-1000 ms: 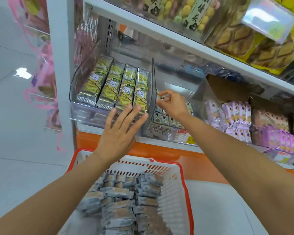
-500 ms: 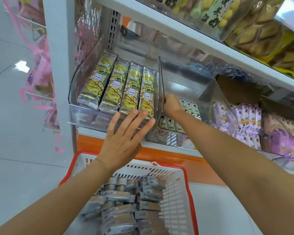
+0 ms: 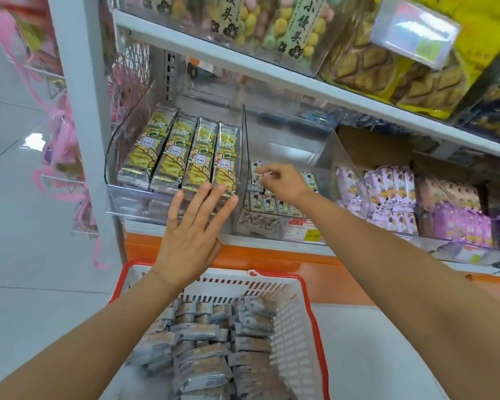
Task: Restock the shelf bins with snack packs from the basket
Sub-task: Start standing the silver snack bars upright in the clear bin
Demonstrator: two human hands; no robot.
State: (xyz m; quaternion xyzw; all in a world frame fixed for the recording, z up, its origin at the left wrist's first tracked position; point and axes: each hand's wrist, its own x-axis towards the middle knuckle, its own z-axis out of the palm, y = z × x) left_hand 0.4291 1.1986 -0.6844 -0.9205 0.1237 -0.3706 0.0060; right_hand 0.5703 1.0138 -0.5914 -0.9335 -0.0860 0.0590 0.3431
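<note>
In the red-rimmed basket (image 3: 292, 336) at the bottom of the view, grey snack packs (image 3: 202, 356) are piled loosely, none of them held by either hand. Above it, on the lower shelf, the left bin (image 3: 139, 203) is filled with four long yellow packs (image 3: 182, 157) laid side by side, and the middle bin (image 3: 260, 223) just beside it is only partly stocked with small packs (image 3: 274, 204) along its front. The left hand (image 3: 191, 241) is held flat with its fingers (image 3: 202, 203) straight and spread, the tips at the top of the left bin's front wall over the ends of the yellow packs; nothing is gripped, and this is unchanged from half a second ago. The right hand (image 3: 283, 183) has been raised: then it was sunk low in the middle bin against the clear divider (image 3: 244, 151), whereas now it is seen above the small packs and away from the divider, fingers curled with thumb and forefinger drawn together; whether anything is pinched cannot be told. To the right, purple packs (image 3: 387, 192) are stacked in a further bin, a price label (image 3: 302, 229) is fixed at the shelf edge, and bagged sweets and biscuits (image 3: 387, 67) are stood on the upper shelf (image 3: 272, 73). Pink ribbons (image 3: 61, 157) are hung at the left.
</note>
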